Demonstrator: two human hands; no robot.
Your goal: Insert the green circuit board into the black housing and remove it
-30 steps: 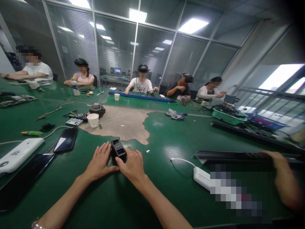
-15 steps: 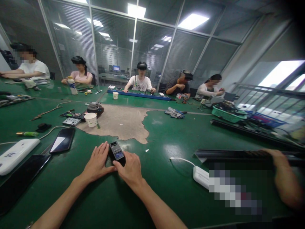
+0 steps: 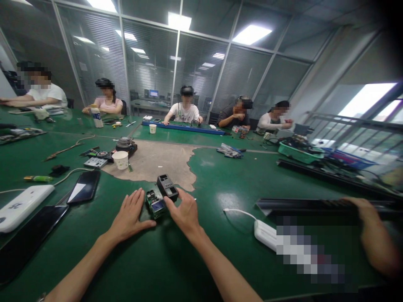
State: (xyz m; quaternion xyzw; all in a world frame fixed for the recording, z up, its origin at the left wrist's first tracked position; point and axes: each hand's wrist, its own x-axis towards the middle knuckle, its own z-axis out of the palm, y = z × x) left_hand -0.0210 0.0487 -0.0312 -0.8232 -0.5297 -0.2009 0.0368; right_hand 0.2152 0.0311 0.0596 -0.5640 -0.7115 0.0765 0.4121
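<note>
A small green circuit board with a display (image 3: pixel 156 205) lies on the green table (image 3: pixel 220 260), just right of my left hand (image 3: pixel 130 214). That hand rests on the table with its thumb spread away from the fingers, holding nothing. My right hand (image 3: pixel 185 209) grips a dark grey housing cover (image 3: pixel 167 186) between thumb and fingers, at the upper right of the board. Openings show in the cover's face. Part of its lower edge is hidden by my fingers.
Near the left edge are a white power strip (image 3: pixel 27 205) and a black phone (image 3: pixel 84 186). A paper cup (image 3: pixel 120 160) stands beyond my hands. Another person's hand (image 3: pixel 374 226) is at the right, by a black bar (image 3: pixel 292 204). Several people sit across the table.
The grey cover has come off the circuit board and moved up and to the right with my right hand. The board is now exposed. My left hand has hardly moved.
</note>
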